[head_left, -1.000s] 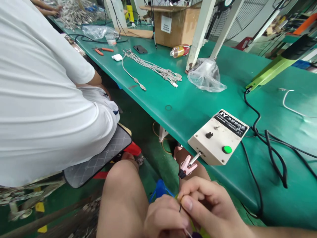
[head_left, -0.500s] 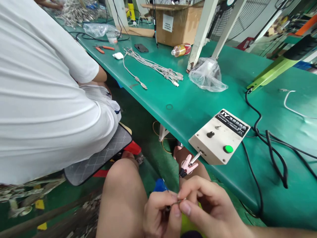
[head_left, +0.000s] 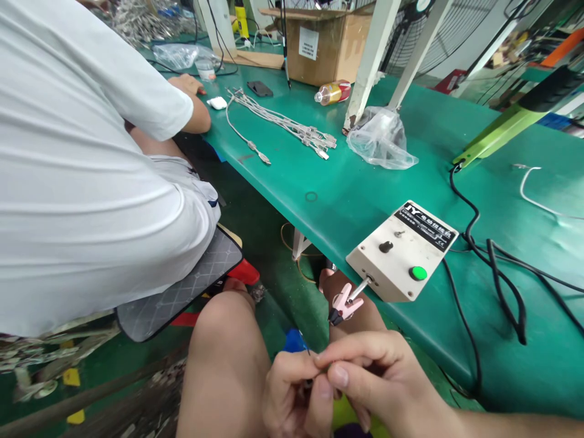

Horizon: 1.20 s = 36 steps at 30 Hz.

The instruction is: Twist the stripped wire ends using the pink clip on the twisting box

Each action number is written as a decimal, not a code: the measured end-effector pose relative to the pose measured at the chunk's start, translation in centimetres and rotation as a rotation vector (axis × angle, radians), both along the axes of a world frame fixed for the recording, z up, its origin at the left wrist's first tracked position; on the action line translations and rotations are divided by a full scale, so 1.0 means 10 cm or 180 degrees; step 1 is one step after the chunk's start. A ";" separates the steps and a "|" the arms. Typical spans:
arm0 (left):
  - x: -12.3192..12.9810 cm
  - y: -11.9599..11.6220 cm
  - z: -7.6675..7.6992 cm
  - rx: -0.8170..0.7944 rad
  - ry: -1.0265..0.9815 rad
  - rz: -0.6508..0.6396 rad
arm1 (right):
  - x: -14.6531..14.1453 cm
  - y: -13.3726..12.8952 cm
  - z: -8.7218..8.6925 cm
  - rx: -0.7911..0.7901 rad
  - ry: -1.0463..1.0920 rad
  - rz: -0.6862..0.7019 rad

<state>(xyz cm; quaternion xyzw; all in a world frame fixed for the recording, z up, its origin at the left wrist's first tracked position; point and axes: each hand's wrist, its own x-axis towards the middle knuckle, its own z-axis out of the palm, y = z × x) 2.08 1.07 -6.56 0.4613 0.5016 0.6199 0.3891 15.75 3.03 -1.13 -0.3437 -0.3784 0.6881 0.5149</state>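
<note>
My left hand and my right hand meet fingertip to fingertip at the bottom centre, over my lap. Both pinch something very small and thin, mostly hidden by the fingers; I cannot make out what it is. Just above my hands, a pink clip with dark tips sticks out on a metal shaft from a beige control box. The box sits at the table's near edge and has a green button, a black knob and a small switch.
On the green table lie a bundle of grey cables, a plastic bag, a bottle and black cords. A cardboard box stands behind. A person in a white shirt sits at left.
My right fingers have shifted slightly left and closed more over the small item. The person at left has reached a hand forward onto the table, where the red-handled tool lay.
</note>
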 end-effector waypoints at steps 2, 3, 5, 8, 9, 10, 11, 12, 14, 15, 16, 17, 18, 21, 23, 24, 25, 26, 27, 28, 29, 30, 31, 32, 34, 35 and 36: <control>0.00 0.02 0.00 0.0006 -0.0120 -0.0038 | -0.01 -0.01 -0.05 -0.0072 -0.0085 0.0056; 0.01 0.03 0.01 0.0142 -0.0155 0.0003 | -0.01 -0.01 -0.06 -0.0101 -0.0150 0.0050; 0.03 0.08 0.05 0.0594 -0.0127 0.0090 | -0.01 -0.02 -0.06 -0.0154 -0.0304 -0.0009; 0.05 0.16 0.11 0.1228 0.0081 0.0172 | -0.01 0.00 0.00 -0.0232 -0.0445 -0.0098; 0.04 0.19 0.13 0.1321 0.0148 0.0166 | 0.00 0.00 0.03 -0.0262 -0.0448 -0.0118; 0.03 0.20 0.15 0.1362 0.0201 0.0135 | 0.00 0.01 0.06 -0.0300 -0.0427 -0.0134; 0.02 0.22 0.16 0.1367 0.0240 0.0077 | 0.02 0.03 0.09 -0.0342 -0.0407 -0.0126; 0.00 0.23 0.16 0.1336 0.0272 -0.0004 | 0.03 0.04 0.12 -0.0388 -0.0407 -0.0095; -0.01 0.25 0.15 0.1261 0.0263 -0.0127 | 0.08 0.07 0.17 -0.0433 -0.0519 0.0054; -0.01 0.25 0.14 0.1218 0.0212 -0.0146 | 0.11 0.08 0.18 -0.0454 -0.0625 0.0125; -0.01 0.26 0.13 0.1167 0.0133 -0.0121 | 0.14 0.10 0.18 -0.0472 -0.0736 0.0175; 0.01 0.26 0.12 0.1110 0.0043 -0.0088 | 0.16 0.11 0.17 -0.0493 -0.0824 0.0198; 0.03 0.26 0.12 0.1037 -0.0054 -0.0034 | 0.19 0.12 0.15 -0.0527 -0.0874 0.0189; 0.12 0.25 0.12 0.0659 -0.0308 0.0227 | 0.23 0.14 0.09 -0.0623 -0.0838 0.0128; 0.17 0.23 0.12 0.0425 -0.0391 0.0337 | 0.25 0.16 0.06 -0.0645 -0.0709 0.0066; 0.19 0.22 0.12 0.0354 -0.0408 0.0374 | 0.25 0.17 0.04 -0.0663 -0.0614 0.0023; 0.21 0.21 0.12 0.0336 -0.0398 0.0374 | 0.25 0.18 0.03 -0.0694 -0.0511 -0.0036; 0.22 0.21 0.12 0.0345 -0.0371 0.0371 | 0.24 0.19 0.02 -0.0736 -0.0384 -0.0108; 0.23 0.21 0.11 0.0365 -0.0331 0.0374 | 0.24 0.20 0.01 -0.0791 -0.0228 -0.0188; 0.24 0.22 0.10 0.0388 -0.0282 0.0379 | 0.23 0.20 -0.01 -0.0846 -0.0050 -0.0270; 0.24 0.22 0.09 0.0410 -0.0228 0.0380 | 0.22 0.20 -0.02 -0.0890 0.0138 -0.0332; 0.24 0.22 0.09 0.0431 -0.0170 0.0379 | 0.21 0.20 -0.04 -0.0920 0.0328 -0.0376; 0.25 0.23 0.09 0.0444 -0.0116 0.0378 | 0.20 0.20 -0.07 -0.0936 0.0495 -0.0406; 0.25 0.23 0.09 0.0442 -0.0078 0.0375 | 0.19 0.20 -0.08 -0.0928 0.0616 -0.0408; 0.26 0.23 0.11 0.0403 -0.0050 0.0378 | 0.18 0.20 -0.11 -0.0858 0.0749 -0.0356; 0.27 0.23 0.12 0.0376 -0.0069 0.0375 | 0.18 0.21 -0.12 -0.0826 0.0787 -0.0323; 0.29 0.23 0.13 0.0351 -0.0111 0.0369 | 0.19 0.22 -0.13 -0.0813 0.0810 -0.0290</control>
